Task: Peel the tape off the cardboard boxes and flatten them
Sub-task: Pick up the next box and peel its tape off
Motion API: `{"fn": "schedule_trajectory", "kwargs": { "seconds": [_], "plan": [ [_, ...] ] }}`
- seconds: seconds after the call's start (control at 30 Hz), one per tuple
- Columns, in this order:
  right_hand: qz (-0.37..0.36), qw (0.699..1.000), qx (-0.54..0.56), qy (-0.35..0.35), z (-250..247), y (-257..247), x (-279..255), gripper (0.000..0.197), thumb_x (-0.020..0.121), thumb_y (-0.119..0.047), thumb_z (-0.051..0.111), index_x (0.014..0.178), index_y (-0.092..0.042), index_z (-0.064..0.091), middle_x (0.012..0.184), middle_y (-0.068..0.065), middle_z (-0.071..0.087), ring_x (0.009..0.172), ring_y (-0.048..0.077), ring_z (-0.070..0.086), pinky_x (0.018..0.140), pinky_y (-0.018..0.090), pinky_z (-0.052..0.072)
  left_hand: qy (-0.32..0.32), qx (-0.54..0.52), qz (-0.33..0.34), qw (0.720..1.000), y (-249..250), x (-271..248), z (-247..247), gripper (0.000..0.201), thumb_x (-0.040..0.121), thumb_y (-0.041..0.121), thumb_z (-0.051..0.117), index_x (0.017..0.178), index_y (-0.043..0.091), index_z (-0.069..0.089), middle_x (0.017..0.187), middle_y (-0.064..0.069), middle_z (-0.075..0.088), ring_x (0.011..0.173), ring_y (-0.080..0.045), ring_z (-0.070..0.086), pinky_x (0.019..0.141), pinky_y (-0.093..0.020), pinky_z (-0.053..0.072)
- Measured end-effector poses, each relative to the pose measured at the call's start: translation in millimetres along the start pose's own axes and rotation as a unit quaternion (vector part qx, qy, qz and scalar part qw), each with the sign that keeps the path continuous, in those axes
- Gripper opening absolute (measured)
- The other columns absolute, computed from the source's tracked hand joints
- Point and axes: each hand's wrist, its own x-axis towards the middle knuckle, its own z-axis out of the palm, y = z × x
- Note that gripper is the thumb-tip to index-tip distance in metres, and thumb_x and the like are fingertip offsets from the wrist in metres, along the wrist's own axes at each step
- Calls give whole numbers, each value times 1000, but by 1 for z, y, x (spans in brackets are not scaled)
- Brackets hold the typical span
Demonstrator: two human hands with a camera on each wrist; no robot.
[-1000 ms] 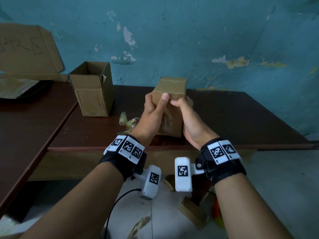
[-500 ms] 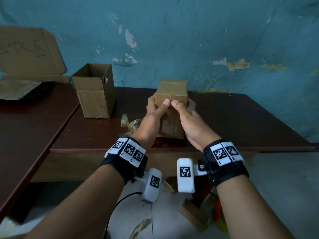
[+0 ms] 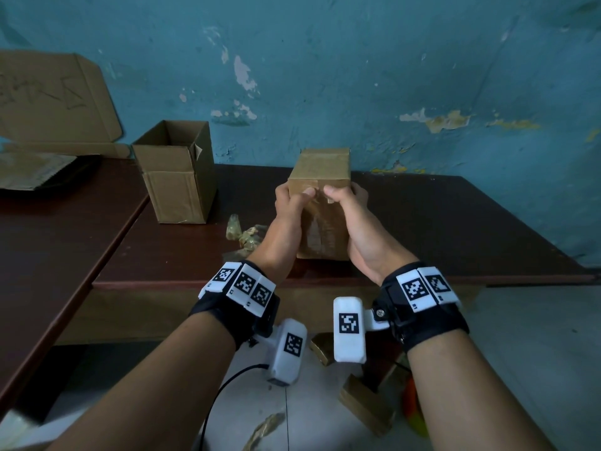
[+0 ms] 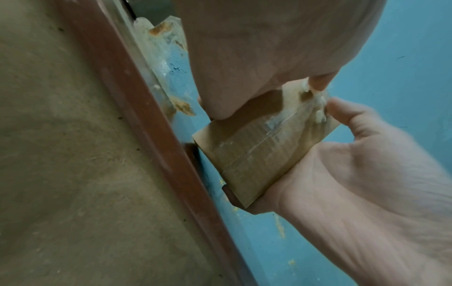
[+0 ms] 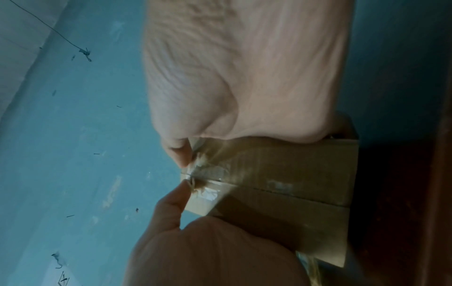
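A small sealed cardboard box (image 3: 320,172) stands tilted on its lower edge on the dark table (image 3: 455,222), held between both hands. My left hand (image 3: 289,206) grips its left side, thumb on the near face. My right hand (image 3: 351,206) grips the right side, thumb near the top edge. Clear tape (image 4: 288,123) runs down the near face of the box (image 4: 257,151) along the flap seam; its upper end is frayed and lifted between the two thumbs. In the right wrist view the tape (image 5: 208,170) is torn and curled at the edge of the box (image 5: 293,183).
An open-topped cardboard box (image 3: 177,172) stands at the table's back left. Crumpled peeled tape (image 3: 244,236) lies left of my left wrist. Flattened cardboard (image 3: 52,96) leans on the wall over a second table (image 3: 48,239). Cardboard pieces (image 3: 364,402) lie on the floor below.
My thumbs have parted slightly on the box's near face and the left thumb has slid lower. The box is still gripped by both hands.
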Motion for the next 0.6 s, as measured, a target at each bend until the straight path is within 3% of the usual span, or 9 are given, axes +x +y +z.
{"fn": "schedule_trajectory", "kwargs": {
  "seconds": [0.1,0.17,0.27,0.37,0.47,0.53,0.6],
  "plan": [
    [-7,1000,2,0,0,3,0,127,56,-88,83,160,-33,32,151,5,51,142,21,52,117,53,47,-6,-12,-3,1000,0,1,-1,62,97,49,58,148,21,37,144,-5,58,127,-13,64,101,-36,55],
    [-12,1000,17,-6,1,3,-1,135,50,-89,86,160,-32,32,152,7,53,142,22,55,116,52,50,-17,-11,0,1000,1,1,-1,52,108,41,57,149,19,35,142,-3,59,123,-7,66,97,-30,57],
    [-19,999,33,-13,2,1,-3,136,49,-85,91,159,-30,34,153,8,55,140,22,58,115,52,51,-21,-10,9,1000,-1,2,-2,47,111,31,52,150,14,33,138,-2,62,115,0,69,91,-21,58],
    [-12,996,74,-37,1,-4,-9,117,64,-71,92,158,-24,42,150,12,60,137,25,63,113,56,53,-30,-3,21,999,-1,2,-3,49,111,28,53,152,13,32,138,-3,61,113,2,69,89,-20,57],
    [-11,991,93,-93,-2,-11,-16,77,91,-52,70,156,-15,51,150,20,61,140,33,60,115,60,49,-34,-1,23,999,-2,3,-5,54,109,31,57,155,16,32,143,-4,58,118,0,68,91,-22,57],
    [-4,991,95,-97,-4,-12,-17,70,95,-49,57,154,-14,53,148,20,63,140,34,60,115,59,50,-35,-5,15,999,-3,5,-6,66,102,44,64,155,21,34,151,-7,53,129,-10,64,99,-29,56],
    [7,993,88,-84,-2,-11,-14,73,91,-51,61,155,-17,51,149,18,62,138,31,62,113,59,51,-35,-6,9,999,-4,5,-7,74,92,52,67,154,25,35,155,-7,47,136,-14,59,105,-34,54]
  ]
}}
